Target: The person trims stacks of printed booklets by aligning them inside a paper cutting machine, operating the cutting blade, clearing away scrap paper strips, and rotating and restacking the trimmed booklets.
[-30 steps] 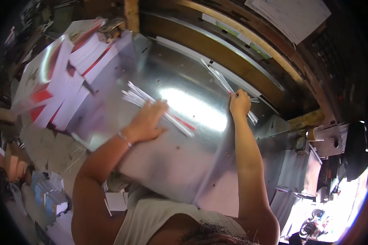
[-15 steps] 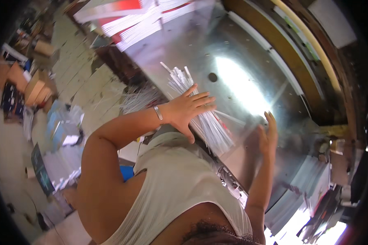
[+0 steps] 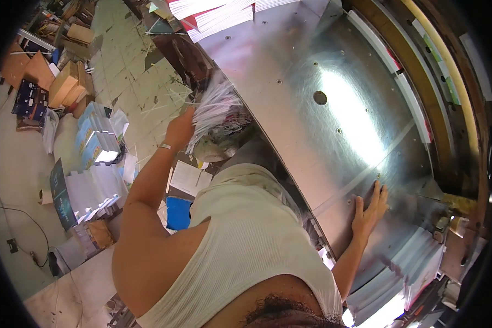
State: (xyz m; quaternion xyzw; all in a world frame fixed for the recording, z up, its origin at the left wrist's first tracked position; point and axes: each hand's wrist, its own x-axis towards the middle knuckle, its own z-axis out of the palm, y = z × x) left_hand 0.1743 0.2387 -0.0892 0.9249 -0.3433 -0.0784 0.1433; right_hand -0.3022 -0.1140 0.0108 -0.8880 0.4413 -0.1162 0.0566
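Observation:
My left hand [image 3: 181, 129] is off the table's left edge, right beside a loose bundle of thin white paper strips [image 3: 218, 106]. Its fingers are mostly hidden, so whether it grips any strips does not show. The strips lie over a heap of offcuts beside the metal table. My right hand [image 3: 369, 212] rests on the shiny metal table top [image 3: 290, 126] near its front right part, fingers stretched out and holding nothing.
Stacks of white printed sheets [image 3: 224, 22] stand at the table's far end, and more paper stacks [image 3: 399, 268] at the right. On the floor to the left are cardboard boxes [image 3: 65, 85], bundled booklets [image 3: 95, 136] and a blue box [image 3: 178, 212].
The strips have left the table top for the heap beyond its left edge. My left hand has moved left with them; my right hand has come down to the table surface.

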